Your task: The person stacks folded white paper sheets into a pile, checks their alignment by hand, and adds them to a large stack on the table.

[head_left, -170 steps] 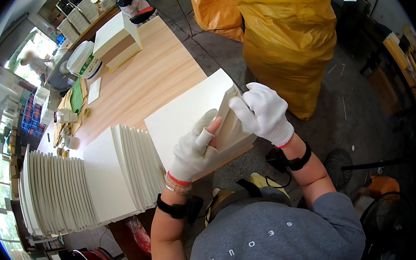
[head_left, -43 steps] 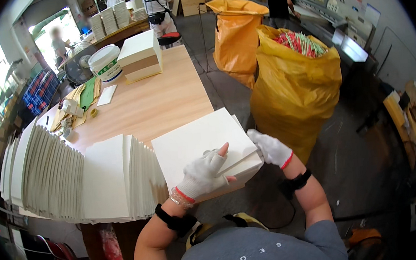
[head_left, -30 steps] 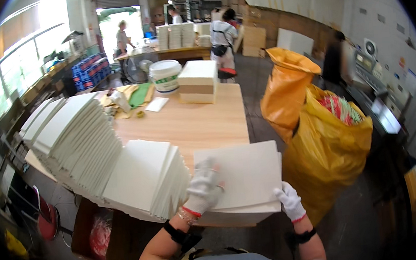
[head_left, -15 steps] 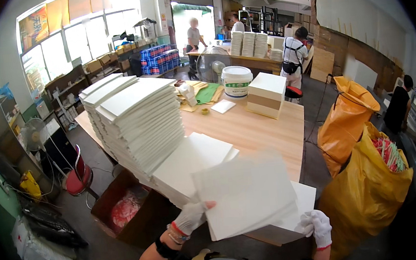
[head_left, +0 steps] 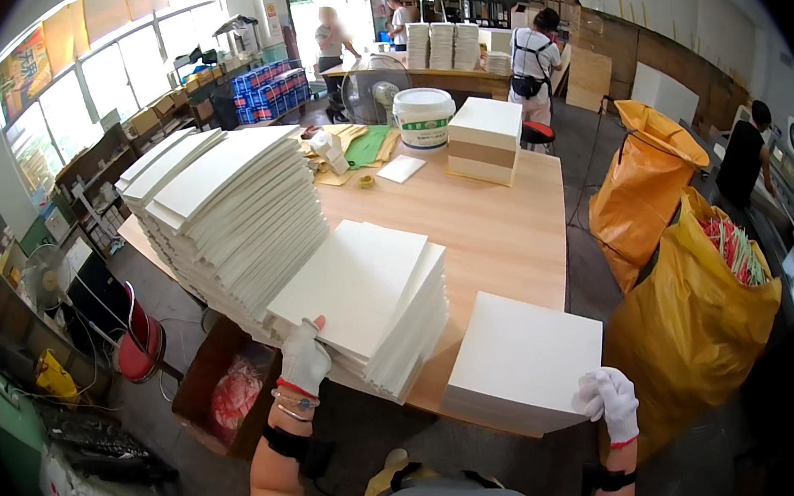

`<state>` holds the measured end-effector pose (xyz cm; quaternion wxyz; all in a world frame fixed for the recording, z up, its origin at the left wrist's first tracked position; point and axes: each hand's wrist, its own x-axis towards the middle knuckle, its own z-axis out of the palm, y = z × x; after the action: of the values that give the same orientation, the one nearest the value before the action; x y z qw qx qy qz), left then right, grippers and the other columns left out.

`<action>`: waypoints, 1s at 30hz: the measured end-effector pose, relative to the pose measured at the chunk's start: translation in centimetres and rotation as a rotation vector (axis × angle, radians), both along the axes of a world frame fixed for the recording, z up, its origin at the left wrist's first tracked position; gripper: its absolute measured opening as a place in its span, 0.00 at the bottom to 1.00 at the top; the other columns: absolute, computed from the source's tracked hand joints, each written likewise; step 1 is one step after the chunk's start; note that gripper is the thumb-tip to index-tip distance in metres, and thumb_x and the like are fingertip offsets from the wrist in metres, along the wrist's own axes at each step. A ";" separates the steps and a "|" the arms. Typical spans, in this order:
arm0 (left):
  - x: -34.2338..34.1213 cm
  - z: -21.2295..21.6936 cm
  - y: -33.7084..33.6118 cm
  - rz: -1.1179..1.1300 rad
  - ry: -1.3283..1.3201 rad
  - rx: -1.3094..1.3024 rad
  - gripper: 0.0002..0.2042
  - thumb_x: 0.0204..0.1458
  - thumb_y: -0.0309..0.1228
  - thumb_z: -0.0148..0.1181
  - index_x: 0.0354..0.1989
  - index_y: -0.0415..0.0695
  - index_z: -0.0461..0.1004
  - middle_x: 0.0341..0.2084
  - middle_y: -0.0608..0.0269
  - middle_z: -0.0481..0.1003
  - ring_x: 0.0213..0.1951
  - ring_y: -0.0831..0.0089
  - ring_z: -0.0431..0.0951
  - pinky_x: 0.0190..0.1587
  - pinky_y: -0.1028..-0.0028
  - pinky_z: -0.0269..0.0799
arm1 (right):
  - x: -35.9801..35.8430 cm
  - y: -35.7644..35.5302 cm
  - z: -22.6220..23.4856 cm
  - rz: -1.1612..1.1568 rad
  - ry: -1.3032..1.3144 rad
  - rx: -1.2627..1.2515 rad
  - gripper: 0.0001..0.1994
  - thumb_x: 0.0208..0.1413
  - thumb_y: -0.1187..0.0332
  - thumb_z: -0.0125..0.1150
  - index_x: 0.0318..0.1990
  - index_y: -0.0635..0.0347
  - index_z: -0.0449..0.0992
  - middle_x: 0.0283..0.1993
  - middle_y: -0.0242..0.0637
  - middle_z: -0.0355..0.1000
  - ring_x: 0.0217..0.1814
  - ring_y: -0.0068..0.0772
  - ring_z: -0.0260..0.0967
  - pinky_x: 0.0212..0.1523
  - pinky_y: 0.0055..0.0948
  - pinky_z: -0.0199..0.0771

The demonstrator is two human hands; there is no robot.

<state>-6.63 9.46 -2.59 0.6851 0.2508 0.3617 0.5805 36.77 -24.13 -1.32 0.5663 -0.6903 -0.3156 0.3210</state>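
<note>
Left hand [head_left: 305,362] at near edge of middle stack [head_left: 412,330], grip unclear; white bundle [head_left: 350,273] it carried now lies on top, transfer looks done. Right hand [head_left: 609,403] curled at corner of right pile [head_left: 526,345], hold unclear.

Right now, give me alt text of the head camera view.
Gloved left hand at the near edge of an uneven white stack, gloved right hand at the corner of a neater stack. Both stacks sit on a wood-toned table, a white bucket beyond.
</note>
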 end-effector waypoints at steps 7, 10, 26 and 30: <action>-1.4 -2.3 -0.3 0.031 0.194 0.202 0.15 0.63 0.27 0.52 0.55 0.35 0.76 0.52 0.53 0.75 0.53 0.67 0.74 0.54 0.74 0.70 | 0.0 0.4 0.7 0.015 -0.004 -0.046 0.16 0.71 0.61 0.49 0.46 0.67 0.77 0.29 0.41 0.79 0.15 0.22 0.70 0.14 0.20 0.68; -0.7 1.5 -3.1 0.183 0.009 -0.059 0.22 0.63 0.29 0.51 0.64 0.34 0.67 0.61 0.46 0.68 0.59 0.62 0.71 0.59 0.69 0.70 | -0.6 0.6 1.6 -0.001 0.035 -0.054 0.16 0.70 0.61 0.51 0.48 0.67 0.78 0.30 0.40 0.79 0.16 0.22 0.70 0.16 0.20 0.70; 23.1 3.7 -12.5 -0.920 0.862 1.820 0.09 0.42 0.26 0.64 0.33 0.44 0.72 0.36 0.59 0.75 0.48 0.57 0.75 0.54 0.62 0.71 | -5.3 -2.9 -2.3 -0.294 -0.951 -0.345 0.11 0.63 0.56 0.57 0.35 0.51 0.77 0.32 0.39 0.75 0.33 0.50 0.74 0.29 0.48 0.70; 25.0 3.2 -13.2 -0.870 0.903 1.816 0.06 0.45 0.25 0.61 0.31 0.42 0.70 0.38 0.58 0.75 0.47 0.54 0.74 0.48 0.62 0.75 | -5.5 -1.5 1.5 -0.310 -1.421 -0.239 0.11 0.57 0.61 0.61 0.24 0.52 0.75 0.18 0.37 0.66 0.24 0.43 0.70 0.30 0.42 0.73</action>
<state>18.38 -3.70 0.63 0.1966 0.9556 -0.1015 0.1946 31.30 -25.66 0.19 0.1852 -0.8256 -0.4679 -0.2552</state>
